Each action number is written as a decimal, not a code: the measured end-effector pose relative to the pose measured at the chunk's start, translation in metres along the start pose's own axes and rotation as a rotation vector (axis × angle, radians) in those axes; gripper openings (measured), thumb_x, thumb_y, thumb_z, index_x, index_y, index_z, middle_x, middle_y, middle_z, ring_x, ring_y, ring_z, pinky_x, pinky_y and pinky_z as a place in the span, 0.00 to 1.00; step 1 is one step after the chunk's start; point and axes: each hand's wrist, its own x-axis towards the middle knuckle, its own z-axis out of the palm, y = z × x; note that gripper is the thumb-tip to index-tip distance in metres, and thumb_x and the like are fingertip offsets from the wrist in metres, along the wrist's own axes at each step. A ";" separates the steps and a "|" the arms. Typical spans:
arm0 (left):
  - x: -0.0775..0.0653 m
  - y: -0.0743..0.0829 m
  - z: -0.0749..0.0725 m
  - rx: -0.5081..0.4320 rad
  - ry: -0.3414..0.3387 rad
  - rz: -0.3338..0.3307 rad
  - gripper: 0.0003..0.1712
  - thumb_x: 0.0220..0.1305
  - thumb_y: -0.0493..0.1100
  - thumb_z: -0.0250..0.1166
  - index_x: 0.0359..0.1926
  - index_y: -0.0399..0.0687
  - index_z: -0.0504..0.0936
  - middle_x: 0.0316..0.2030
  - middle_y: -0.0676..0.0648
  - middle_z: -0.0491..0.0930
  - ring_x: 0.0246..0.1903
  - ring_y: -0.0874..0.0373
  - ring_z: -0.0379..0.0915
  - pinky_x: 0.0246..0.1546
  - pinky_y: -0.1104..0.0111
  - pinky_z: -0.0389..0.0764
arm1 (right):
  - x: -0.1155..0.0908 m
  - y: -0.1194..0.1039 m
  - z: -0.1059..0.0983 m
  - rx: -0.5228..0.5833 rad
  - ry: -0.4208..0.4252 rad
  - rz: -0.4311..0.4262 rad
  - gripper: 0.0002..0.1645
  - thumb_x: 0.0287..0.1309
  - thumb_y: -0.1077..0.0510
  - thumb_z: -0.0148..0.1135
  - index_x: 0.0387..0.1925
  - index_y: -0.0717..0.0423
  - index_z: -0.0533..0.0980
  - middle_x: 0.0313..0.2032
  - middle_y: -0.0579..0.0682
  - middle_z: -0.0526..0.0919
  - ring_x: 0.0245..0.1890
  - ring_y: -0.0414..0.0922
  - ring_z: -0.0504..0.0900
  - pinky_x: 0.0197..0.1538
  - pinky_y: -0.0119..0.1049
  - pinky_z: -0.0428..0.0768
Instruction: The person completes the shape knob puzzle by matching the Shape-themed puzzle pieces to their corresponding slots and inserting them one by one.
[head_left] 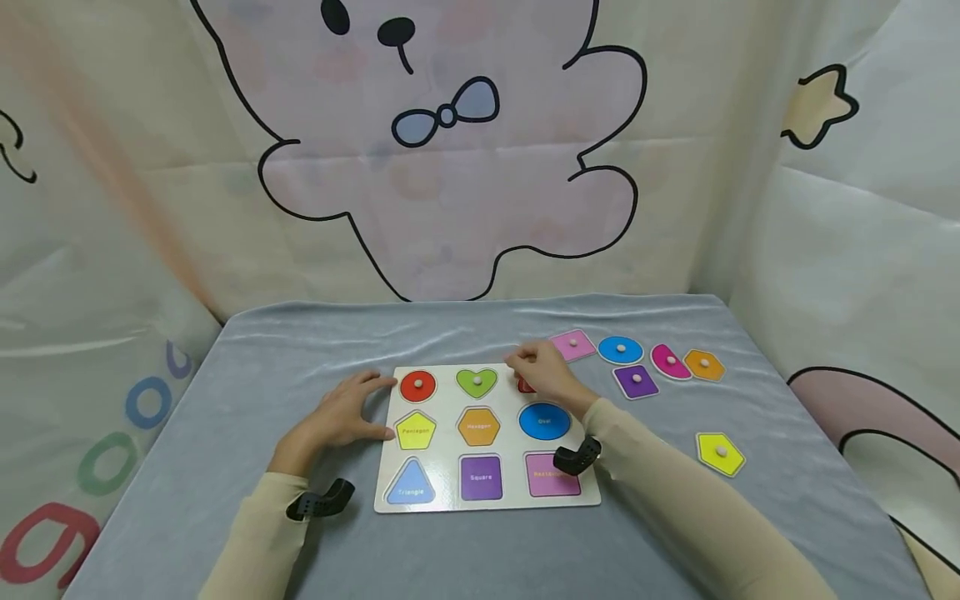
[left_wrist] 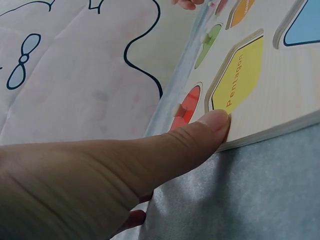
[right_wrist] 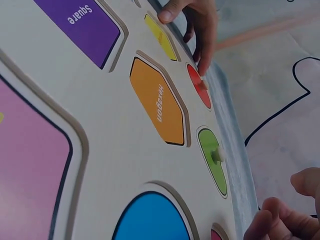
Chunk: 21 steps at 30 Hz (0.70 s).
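A white shape puzzle board (head_left: 442, 492) lies on the cloth. Its red circle (head_left: 417, 386) and green heart (head_left: 477, 382) have knobbed pieces in them; the pentagon, hexagon, oval, triangle, square and rectangle recesses show printed labels. My left hand (head_left: 340, 414) rests at the board's left edge, fingers spread, the thumb (left_wrist: 200, 132) touching beside the yellow pentagon recess (left_wrist: 237, 75). Over the top right corner is my right hand (head_left: 551, 371), fingers loosely bent, with nothing visible between them in the right wrist view. It partly covers the reddish recess (head_left: 525, 386) there.
Knobbed pieces lie right of the board: a pink rectangle (head_left: 573, 345), blue oval (head_left: 620, 350), purple square (head_left: 635, 382), magenta semicircle (head_left: 671, 362), orange hexagon (head_left: 704, 365) and, nearer, a yellow pentagon (head_left: 721, 454). A grey cloth (head_left: 525, 558) covers the table; printed curtains surround it.
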 end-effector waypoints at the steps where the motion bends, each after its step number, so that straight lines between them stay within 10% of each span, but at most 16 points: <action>1: 0.000 0.000 0.000 0.002 0.000 0.004 0.51 0.49 0.59 0.79 0.72 0.53 0.70 0.73 0.33 0.62 0.72 0.32 0.56 0.67 0.30 0.59 | -0.001 0.000 -0.001 -0.004 0.001 -0.005 0.17 0.70 0.54 0.59 0.38 0.66 0.83 0.28 0.56 0.81 0.22 0.40 0.69 0.23 0.28 0.65; 15: 0.001 -0.001 0.000 0.003 -0.003 -0.004 0.50 0.49 0.57 0.79 0.72 0.54 0.70 0.74 0.34 0.62 0.73 0.33 0.56 0.68 0.31 0.59 | -0.012 0.007 -0.039 -0.030 0.006 -0.101 0.19 0.72 0.56 0.57 0.48 0.70 0.80 0.36 0.68 0.82 0.28 0.57 0.79 0.27 0.34 0.78; 21: 0.001 -0.003 0.000 0.009 -0.010 -0.008 0.49 0.50 0.57 0.79 0.72 0.55 0.70 0.74 0.36 0.62 0.74 0.35 0.56 0.70 0.34 0.59 | -0.014 0.020 -0.059 0.001 0.037 -0.110 0.20 0.73 0.55 0.57 0.48 0.72 0.79 0.31 0.62 0.80 0.24 0.46 0.79 0.29 0.34 0.80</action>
